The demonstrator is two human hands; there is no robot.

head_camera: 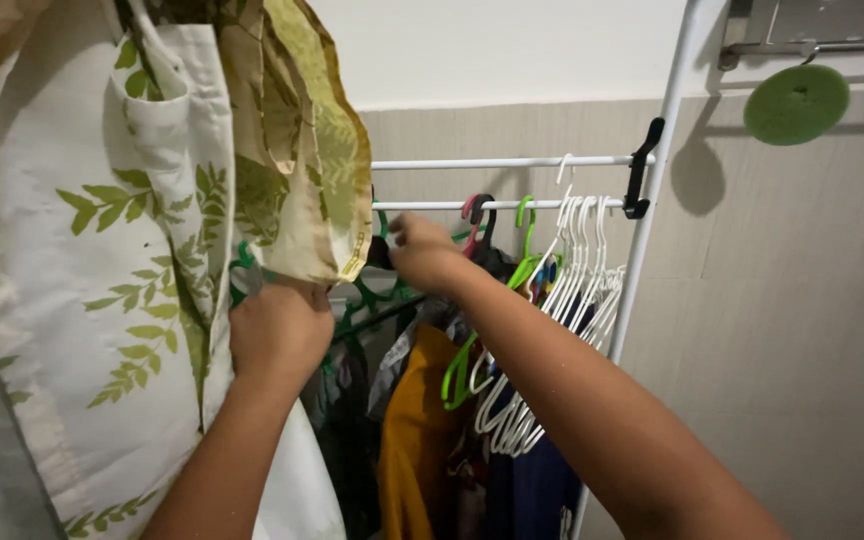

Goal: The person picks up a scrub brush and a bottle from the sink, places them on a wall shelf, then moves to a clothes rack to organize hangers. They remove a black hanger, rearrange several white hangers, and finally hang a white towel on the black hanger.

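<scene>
Your left hand (pixel 279 330), lower centre-left of the frame, is clenched around the bottom edge of the leaf-print cloth (pixel 102 260) that fills the left side, with a bit of green hanger (pixel 244 262) showing just beside the knuckles. Your right hand (pixel 422 250) reaches to mid-frame at the lower white rail (pixel 432 206); the fingers curl near the rail and a pink hanger (pixel 472 208), but you can't tell if they grip anything. The cloth looks light, soft and floppy, likely to sag and slide, so holding it by a hem or at the hanger shoulder seems best. White hangers (pixel 577 270) bunch right of centre, a mustard garment (pixel 417 430) hangs below, and a green round pad (pixel 797 103) sits in the upper right.
</scene>
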